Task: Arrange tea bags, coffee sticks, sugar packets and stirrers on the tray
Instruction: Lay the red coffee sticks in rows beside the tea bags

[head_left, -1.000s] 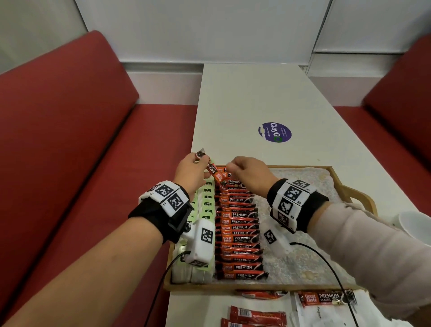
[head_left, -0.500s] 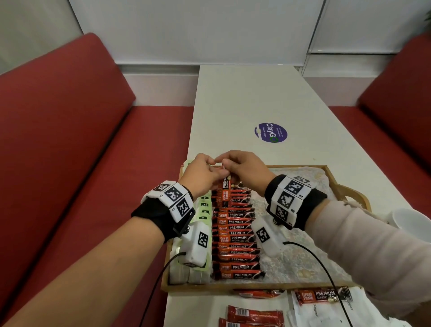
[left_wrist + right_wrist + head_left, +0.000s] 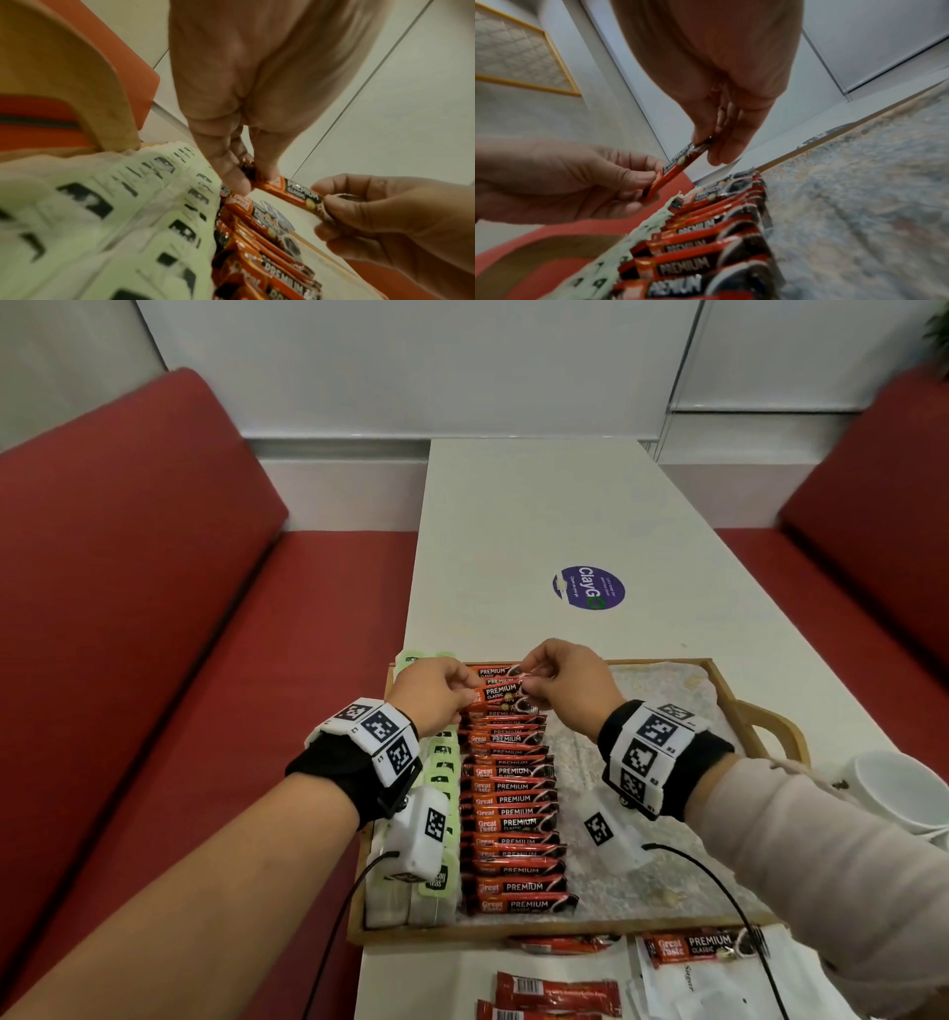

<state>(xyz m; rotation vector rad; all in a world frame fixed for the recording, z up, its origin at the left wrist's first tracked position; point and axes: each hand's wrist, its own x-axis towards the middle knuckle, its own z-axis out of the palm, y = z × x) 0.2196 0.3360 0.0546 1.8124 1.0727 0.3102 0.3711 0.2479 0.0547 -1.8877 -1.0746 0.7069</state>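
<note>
A wooden tray [image 3: 565,929] holds a column of green tea bags [image 3: 441,773] along its left side and a column of red coffee sticks [image 3: 513,814] beside it. Over the far end of that column, one coffee stick [image 3: 499,691] is held crosswise. My left hand [image 3: 470,698] pinches its left end and my right hand [image 3: 529,683] pinches its right end. The left wrist view shows the stick [image 3: 290,190] between my left fingertips [image 3: 241,182] and the right hand [image 3: 385,213]. From the right wrist, the same stick [image 3: 677,170] runs between both hands.
Loose coffee sticks [image 3: 557,994] and white sugar packets [image 3: 688,988] lie on the table in front of the tray. White cups [image 3: 904,788] stand at the right. The tray's right half shows bare liner [image 3: 667,711]. Red benches flank the table.
The stick, first tilted in my left hand, then upright between both hands, now lies level and crosswise. Both hands have spread apart to its ends.
</note>
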